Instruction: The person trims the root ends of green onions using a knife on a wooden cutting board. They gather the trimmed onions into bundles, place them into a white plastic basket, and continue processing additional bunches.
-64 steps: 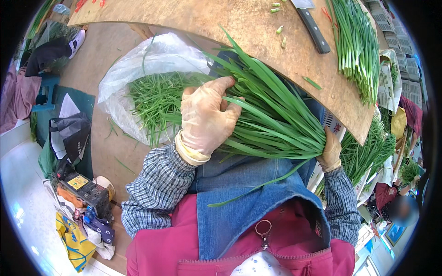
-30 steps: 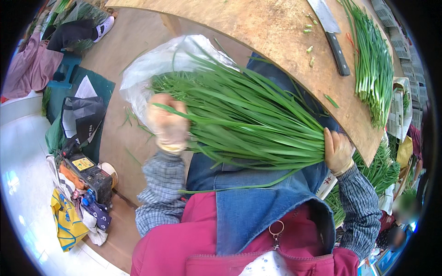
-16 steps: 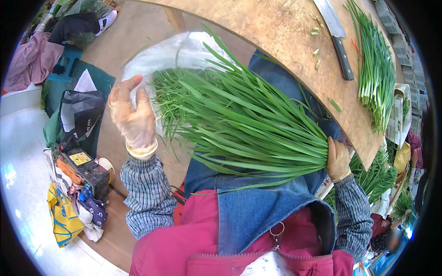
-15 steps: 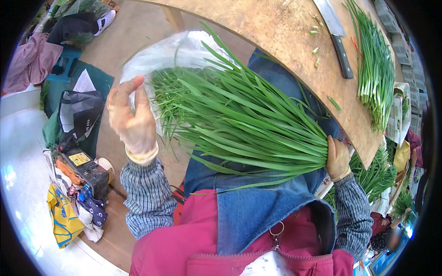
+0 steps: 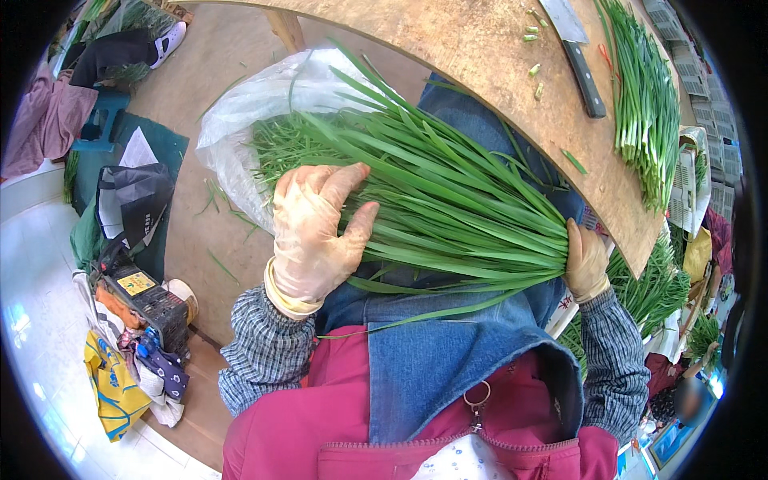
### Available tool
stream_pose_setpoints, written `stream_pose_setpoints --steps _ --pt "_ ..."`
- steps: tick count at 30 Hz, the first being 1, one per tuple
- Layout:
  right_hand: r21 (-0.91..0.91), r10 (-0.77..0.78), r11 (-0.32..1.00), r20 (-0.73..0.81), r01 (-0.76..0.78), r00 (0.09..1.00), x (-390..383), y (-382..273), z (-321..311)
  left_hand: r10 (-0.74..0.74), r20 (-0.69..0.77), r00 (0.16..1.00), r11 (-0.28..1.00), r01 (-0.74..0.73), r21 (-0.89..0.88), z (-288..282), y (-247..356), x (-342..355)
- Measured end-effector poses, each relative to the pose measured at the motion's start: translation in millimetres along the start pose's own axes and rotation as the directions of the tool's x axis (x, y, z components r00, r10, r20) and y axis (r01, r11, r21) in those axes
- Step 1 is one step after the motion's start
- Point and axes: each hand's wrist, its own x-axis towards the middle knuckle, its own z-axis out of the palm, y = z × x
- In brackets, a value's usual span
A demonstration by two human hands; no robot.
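My gloved left hand (image 5: 316, 224) is over the leafy part of a green chive bunch (image 5: 448, 208), its fingers curved and apart at the leaves' left edge. My gloved right hand (image 5: 584, 256) grips the bunch at its gathered right end, above my denim-covered lap. Behind the leaves lies a translucent plastic bag (image 5: 224, 136) with loose chopped greens (image 5: 276, 132) in it. Up and to the right, a wooden board (image 5: 480, 40) bears a knife with a black handle (image 5: 584, 80), a neat chive bundle (image 5: 644, 112) and several short cut stem pieces (image 5: 534, 70).
More greens (image 5: 648, 292) and white crates (image 5: 696, 80) stand at the right, with a person (image 5: 672, 392) farther back. At the left are a blue stool (image 5: 108, 112), a dark bag (image 5: 132, 196), a black boxy device (image 5: 144, 296), a yellow bag (image 5: 112, 376) and someone's leg (image 5: 104, 56).
My left hand has swung back from the far left, half a second ago, to the right onto the leaves, lower down. My right hand keeps hold of the gathered end, slightly higher in view.
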Motion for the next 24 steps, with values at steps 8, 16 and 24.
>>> stream_pose_setpoints --steps 8,16,24 --pt "0.035 0.038 0.999 0.021 -0.038 0.999 -3 0 3 0.084 -0.069 0.994 0.996 -0.086 -0.029 7 -10 -3" --pt "0.051 0.036 0.998 0.003 -0.037 0.999 -5 0 6 -0.268 -0.519 0.812 0.920 0.375 0.111 -2 -52 -20" --pt "0.036 0.030 0.999 -0.029 -0.029 0.999 -4 -2 9 -0.199 -0.280 0.939 0.978 0.172 -0.116 -23 -26 -16"
